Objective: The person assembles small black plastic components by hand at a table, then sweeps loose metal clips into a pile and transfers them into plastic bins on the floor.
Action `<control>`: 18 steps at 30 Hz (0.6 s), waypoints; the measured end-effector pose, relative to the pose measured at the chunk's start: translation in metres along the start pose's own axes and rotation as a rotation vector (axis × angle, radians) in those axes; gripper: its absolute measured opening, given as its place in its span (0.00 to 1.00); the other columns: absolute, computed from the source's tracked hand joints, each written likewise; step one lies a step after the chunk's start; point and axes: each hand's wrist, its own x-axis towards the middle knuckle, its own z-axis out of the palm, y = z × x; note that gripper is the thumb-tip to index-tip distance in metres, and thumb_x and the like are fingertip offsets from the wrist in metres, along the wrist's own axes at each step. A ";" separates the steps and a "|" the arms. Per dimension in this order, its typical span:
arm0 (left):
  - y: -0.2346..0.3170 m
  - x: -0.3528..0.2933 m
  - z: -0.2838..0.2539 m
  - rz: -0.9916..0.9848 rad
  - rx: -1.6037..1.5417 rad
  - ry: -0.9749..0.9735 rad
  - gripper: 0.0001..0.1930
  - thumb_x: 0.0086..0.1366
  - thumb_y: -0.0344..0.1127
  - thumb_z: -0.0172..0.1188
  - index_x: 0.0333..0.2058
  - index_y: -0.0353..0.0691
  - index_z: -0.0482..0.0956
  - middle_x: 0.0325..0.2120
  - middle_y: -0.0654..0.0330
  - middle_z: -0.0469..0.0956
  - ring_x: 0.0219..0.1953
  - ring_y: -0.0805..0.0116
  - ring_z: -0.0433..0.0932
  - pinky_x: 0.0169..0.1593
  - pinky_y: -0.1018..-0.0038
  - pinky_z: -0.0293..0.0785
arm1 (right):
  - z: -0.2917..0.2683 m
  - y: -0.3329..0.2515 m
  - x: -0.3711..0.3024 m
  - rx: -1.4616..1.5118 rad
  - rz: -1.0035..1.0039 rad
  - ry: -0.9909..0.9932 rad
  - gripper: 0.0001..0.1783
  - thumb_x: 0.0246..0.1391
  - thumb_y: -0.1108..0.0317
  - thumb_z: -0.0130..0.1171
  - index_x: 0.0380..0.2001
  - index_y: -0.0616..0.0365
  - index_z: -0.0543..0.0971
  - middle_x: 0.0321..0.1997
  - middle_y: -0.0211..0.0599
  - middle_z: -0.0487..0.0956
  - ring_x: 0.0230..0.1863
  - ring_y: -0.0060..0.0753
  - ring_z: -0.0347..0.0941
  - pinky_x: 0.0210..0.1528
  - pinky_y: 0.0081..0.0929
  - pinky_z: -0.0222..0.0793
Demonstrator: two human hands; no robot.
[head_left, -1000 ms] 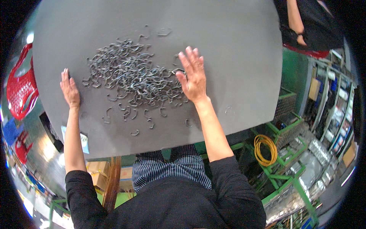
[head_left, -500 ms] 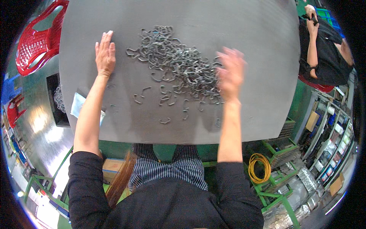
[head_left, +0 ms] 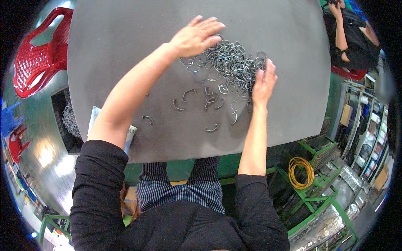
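Note:
A heap of small bent metal wire clips point(head_left: 232, 62) lies on the grey tabletop point(head_left: 146, 25). At the heap's far left edge is my left hand point(head_left: 196, 37), palm down, its fingers stretched out and pointing right. My right hand point(head_left: 264, 85) stands along the heap's right side with its fingers extended and the thumb a little apart. Both hands border the clips, and neither grips one. Several loose clips point(head_left: 211, 100) lie scattered on the near side of the heap. A single clip point(head_left: 147, 119) sits farther left, beside my left forearm.
A pale blue-and-white packet point(head_left: 130, 136) is partly covered by my left forearm. Left of the table are a red plastic chair point(head_left: 39, 58) and a dark crate point(head_left: 60, 121) of metal pieces. A seated person point(head_left: 351, 42) is at far right. A coiled yellow hose point(head_left: 300, 172) hangs below.
My left hand has swung right and away from me to the heap's far left side. My right hand has moved slightly right. The clips have been pushed together into a tighter pile farther right.

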 end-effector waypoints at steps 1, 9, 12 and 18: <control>0.008 -0.002 0.008 0.073 -0.039 -0.013 0.25 0.66 0.49 0.34 0.58 0.45 0.56 0.58 0.60 0.58 0.63 0.66 0.49 0.64 0.62 0.38 | 0.011 -0.018 0.003 0.081 -0.002 -0.030 0.26 0.54 0.56 0.47 0.55 0.52 0.63 0.59 0.39 0.63 0.63 0.40 0.53 0.62 0.43 0.41; 0.010 -0.085 -0.019 0.009 -0.222 0.074 0.22 0.65 0.39 0.41 0.56 0.41 0.59 0.56 0.53 0.60 0.60 0.60 0.55 0.63 0.62 0.47 | 0.065 -0.137 -0.010 0.195 -0.116 -0.119 0.27 0.50 0.48 0.51 0.53 0.47 0.68 0.57 0.37 0.66 0.62 0.41 0.55 0.63 0.47 0.40; -0.008 -0.142 -0.047 -0.092 -0.221 0.093 0.22 0.63 0.37 0.44 0.56 0.41 0.59 0.56 0.53 0.60 0.60 0.59 0.56 0.62 0.62 0.47 | 0.088 -0.184 -0.021 0.242 -0.214 -0.161 0.25 0.50 0.50 0.52 0.51 0.45 0.69 0.56 0.35 0.67 0.62 0.41 0.56 0.63 0.46 0.41; -0.038 -0.251 -0.102 -0.339 -0.152 0.148 0.23 0.62 0.38 0.46 0.56 0.42 0.60 0.57 0.56 0.59 0.62 0.59 0.53 0.63 0.62 0.45 | 0.129 -0.285 -0.044 0.306 -0.418 -0.280 0.27 0.47 0.51 0.56 0.52 0.44 0.69 0.57 0.36 0.66 0.62 0.43 0.55 0.62 0.48 0.42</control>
